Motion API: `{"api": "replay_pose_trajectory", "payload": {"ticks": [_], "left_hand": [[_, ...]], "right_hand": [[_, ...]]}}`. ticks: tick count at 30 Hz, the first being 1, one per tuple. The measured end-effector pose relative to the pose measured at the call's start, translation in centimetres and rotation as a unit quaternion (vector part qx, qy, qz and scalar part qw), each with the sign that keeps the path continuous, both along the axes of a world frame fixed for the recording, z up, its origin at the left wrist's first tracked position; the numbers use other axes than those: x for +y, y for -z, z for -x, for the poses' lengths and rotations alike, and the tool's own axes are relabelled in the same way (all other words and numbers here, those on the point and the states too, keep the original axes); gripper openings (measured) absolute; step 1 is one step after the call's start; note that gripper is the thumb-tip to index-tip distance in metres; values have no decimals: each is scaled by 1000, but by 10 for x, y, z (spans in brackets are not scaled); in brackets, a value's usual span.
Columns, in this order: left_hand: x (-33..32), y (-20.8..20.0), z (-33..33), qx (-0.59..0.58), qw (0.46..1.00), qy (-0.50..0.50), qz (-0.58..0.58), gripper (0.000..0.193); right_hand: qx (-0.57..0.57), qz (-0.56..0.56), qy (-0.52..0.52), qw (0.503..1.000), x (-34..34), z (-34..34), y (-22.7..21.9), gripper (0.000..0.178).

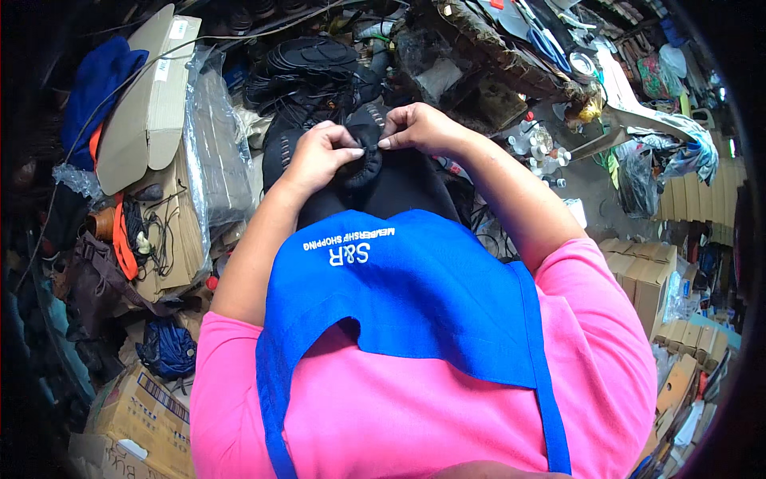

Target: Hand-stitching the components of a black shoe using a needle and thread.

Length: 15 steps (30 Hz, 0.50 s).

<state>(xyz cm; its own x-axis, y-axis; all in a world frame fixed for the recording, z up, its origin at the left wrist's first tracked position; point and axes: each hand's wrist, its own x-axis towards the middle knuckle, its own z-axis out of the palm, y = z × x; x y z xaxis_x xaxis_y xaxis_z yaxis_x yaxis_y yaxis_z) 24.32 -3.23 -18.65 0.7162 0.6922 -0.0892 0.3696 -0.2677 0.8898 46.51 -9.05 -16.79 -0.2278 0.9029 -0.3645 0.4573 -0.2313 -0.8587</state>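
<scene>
Over my lap, my left hand (pixel 323 158) and my right hand (pixel 419 130) meet at a small black piece (pixel 363 169) with a rounded, gathered-looking edge. It could be part of a shoe, but black lies on black and its kind is hard to make out. Thumb and fingers of the left hand pinch its left side. On the right side, the other hand's thumb and forefinger pinch near the same spot. Any thread or needle between the fingertips is too small to see. Just beyond my knees lies a heap of black shoes or cords (pixel 307 68).
Flattened cardboard (pixel 152 104) and a plastic-wrapped stack (pixel 219 144) stand on the left. Blue-handled scissors (pixel 550 49) lie on a cluttered surface at the far right, near small bottles (pixel 542 148). Cardboard boxes (pixel 642 275) sit at right; another box (pixel 148 415) is at lower left.
</scene>
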Motion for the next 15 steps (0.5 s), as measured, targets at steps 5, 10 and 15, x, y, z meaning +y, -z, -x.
{"api": "replay_pose_trajectory", "payload": {"ticks": [5,10,15], "left_hand": [[-8,-11,11,62,990,-13,-128,12],[-6,-22,-2,121,992,18,2,11],[-3,-22,-10,132,982,96,-98,17]], "right_hand": [[103,34,47,993,-13,-15,3,17],[-34,-72,33,996,-43,-24,15,19],[100,98,110,984,-61,-35,-14,15]]}}
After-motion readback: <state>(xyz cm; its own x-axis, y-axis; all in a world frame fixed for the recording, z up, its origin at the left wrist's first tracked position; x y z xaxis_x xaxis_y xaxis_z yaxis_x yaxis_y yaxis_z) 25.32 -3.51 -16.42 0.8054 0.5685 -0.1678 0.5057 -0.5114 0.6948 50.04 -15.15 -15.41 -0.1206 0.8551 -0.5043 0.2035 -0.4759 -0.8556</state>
